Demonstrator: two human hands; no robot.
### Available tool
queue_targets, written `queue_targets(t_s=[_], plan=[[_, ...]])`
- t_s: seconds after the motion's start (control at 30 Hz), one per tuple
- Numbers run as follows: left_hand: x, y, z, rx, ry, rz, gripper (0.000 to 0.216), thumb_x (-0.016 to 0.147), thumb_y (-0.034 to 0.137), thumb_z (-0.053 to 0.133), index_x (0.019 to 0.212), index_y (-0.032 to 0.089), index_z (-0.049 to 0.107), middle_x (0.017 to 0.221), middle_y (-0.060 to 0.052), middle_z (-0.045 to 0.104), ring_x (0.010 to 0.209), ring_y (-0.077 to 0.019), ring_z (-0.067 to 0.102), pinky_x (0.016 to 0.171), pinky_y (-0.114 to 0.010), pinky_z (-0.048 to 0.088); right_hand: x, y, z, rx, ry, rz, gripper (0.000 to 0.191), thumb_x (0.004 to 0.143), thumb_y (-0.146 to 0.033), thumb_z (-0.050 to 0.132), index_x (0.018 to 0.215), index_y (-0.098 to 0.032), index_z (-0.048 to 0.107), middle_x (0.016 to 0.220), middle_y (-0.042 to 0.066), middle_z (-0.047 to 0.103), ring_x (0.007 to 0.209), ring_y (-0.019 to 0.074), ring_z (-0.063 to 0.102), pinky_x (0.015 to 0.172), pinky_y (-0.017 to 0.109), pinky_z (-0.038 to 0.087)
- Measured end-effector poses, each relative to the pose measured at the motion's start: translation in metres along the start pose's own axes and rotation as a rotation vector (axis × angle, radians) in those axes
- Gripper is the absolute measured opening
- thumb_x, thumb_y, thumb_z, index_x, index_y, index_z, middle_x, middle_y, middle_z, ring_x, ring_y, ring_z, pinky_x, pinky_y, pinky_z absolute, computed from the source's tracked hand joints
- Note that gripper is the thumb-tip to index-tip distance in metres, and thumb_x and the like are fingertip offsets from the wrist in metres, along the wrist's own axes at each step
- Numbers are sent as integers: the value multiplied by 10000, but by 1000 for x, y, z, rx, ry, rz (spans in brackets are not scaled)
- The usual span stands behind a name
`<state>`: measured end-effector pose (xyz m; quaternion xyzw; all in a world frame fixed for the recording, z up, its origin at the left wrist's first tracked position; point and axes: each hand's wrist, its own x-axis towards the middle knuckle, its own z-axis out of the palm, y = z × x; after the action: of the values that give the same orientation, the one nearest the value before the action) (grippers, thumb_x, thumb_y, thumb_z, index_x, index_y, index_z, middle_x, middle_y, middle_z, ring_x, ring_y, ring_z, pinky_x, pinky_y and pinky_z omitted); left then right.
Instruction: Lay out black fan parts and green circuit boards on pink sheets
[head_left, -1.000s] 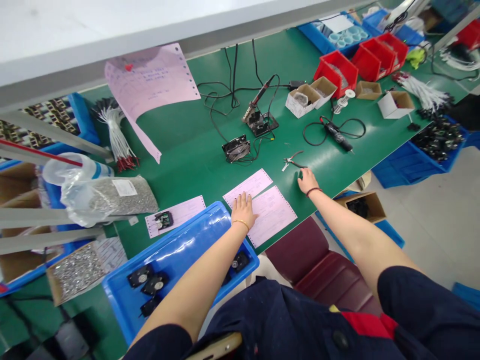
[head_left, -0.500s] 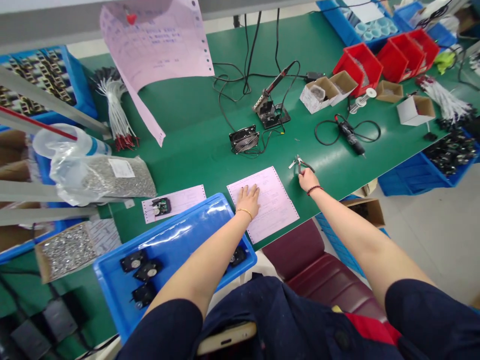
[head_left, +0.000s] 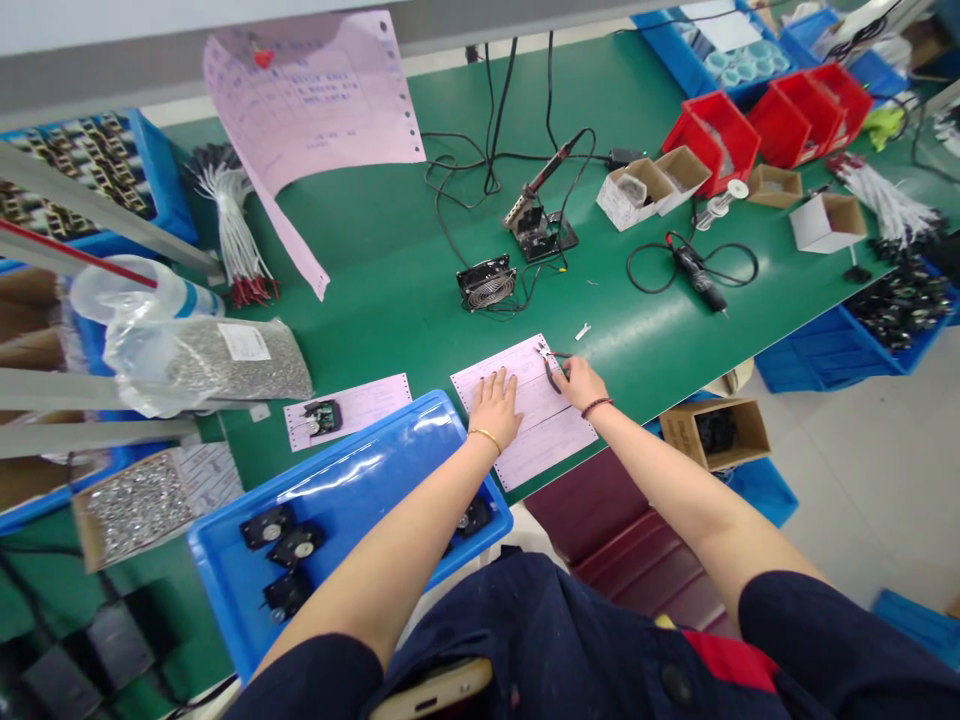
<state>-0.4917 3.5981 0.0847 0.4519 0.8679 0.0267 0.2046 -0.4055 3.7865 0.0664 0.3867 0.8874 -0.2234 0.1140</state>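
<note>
**Pliers held over the pink sheet**

Head view. The right hand (head_left: 579, 383) has its fingers curled shut round the handles of the pliers (head_left: 552, 366), whose small metal nose points up and left over the top right part of the sheet (head_left: 547, 430). The left hand (head_left: 495, 405) lies flat on the same sheet, fingers spread and straight, gripping nothing; it pins the paper against the mat (head_left: 390, 300).

To do this well, I judge the flat hand should keep its weight on the paper, since thin sheet on a smooth mat will slide at a nudge. The pliers want a light, steady grip near the handle ends so the nose stays visible, and the tip should come down clear of the left fingertips, which are close by.

The sheet is thin pink printout paper with punched holes along its edges, matt and slightly creased. The pliers have dark, curved handles and a bright tip; whether the jaws are parted is too small to tell. The mat is smooth green with a soft sheen. Just left of the sheet, the tray (head_left: 360, 470) is glossy blue plastic with a rounded rim, holding square black fans (head_left: 289, 545). A small bright metal bit (head_left: 583, 331) lies on the mat, a little beyond the pliers.
</note>
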Motion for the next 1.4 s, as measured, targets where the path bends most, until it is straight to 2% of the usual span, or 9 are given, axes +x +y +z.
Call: queue_targets(t_s=[0.2,0.4,0.6,0.8,0.9,1.03,1.2,1.3,1.4], plan=[[-49,4,-17,-104,139,104,584,890,273,535,1449,157,413,1571,-157,336,1421,-313,340,1198,-482,236,58,29,-42,-145,119,-11,429,944,-105,479,1353,-224,518,1228,129,477,1067,237,552,926,327,438],[-116,-6,-12,-209,113,204,496,887,203,493,1382,180,481,1510,-151,429,1381,-289,399,1174,-494,288,79,37,-46,-231,-3,-35,211,960,-189,521,1130,-117,625,1195,178,535,1076,268,540,930,335,417],[-172,-21,-2,-267,127,168,429,927,209,415,1343,178,521,1421,-146,536,1316,-267,485,1133,-485,347,37,55,-46,-155,-42,71,121,912,-213,581,951,-112,636,1025,136,641,951,231,591,813,295,441],[-206,-32,8,-297,175,41,413,935,233,414,1329,180,525,1386,-145,571,1287,-261,520,1120,-483,354,-49,59,1,-21,-84,194,74,878,-230,600,844,-165,605,865,53,672,817,176,636,718,244,462],[-220,-34,11,-326,153,-14,395,921,216,424,1292,179,552,1348,-142,598,1252,-258,548,1107,-486,370,-79,58,23,33,-107,216,72,864,-208,604,806,-181,572,848,61,675,813,197,650,739,263,481],[-240,-39,14,-364,37,-150,373,883,177,465,1229,205,600,1301,-120,628,1231,-256,562,1097,-477,386,-91,55,24,89,-85,211,97,884,-259,571,910,-167,558,959,126,654,922,250,638,841,335,495],[-258,-63,20,-341,-191,-419,345,874,163,503,1202,179,612,1257,-124,643,1201,-257,585,1042,-423,440,-101,28,6,150,47,-33,181,863,-231,534,1026,-154,522,1006,151,590,879,253,611,843,385,513],[-263,-79,26,-347,-281,-520,348,898,190,495,1231,167,595,1252,-144,639,1182,-271,604,1025,-424,456,-124,-10,6,172,-46,-245,175,865,-184,515,1038,-191,540,998,92,586,785,211,605,798,364,534],[-258,-86,33,-431,-258,-547,396,903,190,495,1292,142,548,1290,-168,608,1200,-281,596,1034,-417,453,-151,-57,22,169,-201,-510,217,865,-160,550,1075,-205,579,1024,53,589,894,193,616,886,327,521]])
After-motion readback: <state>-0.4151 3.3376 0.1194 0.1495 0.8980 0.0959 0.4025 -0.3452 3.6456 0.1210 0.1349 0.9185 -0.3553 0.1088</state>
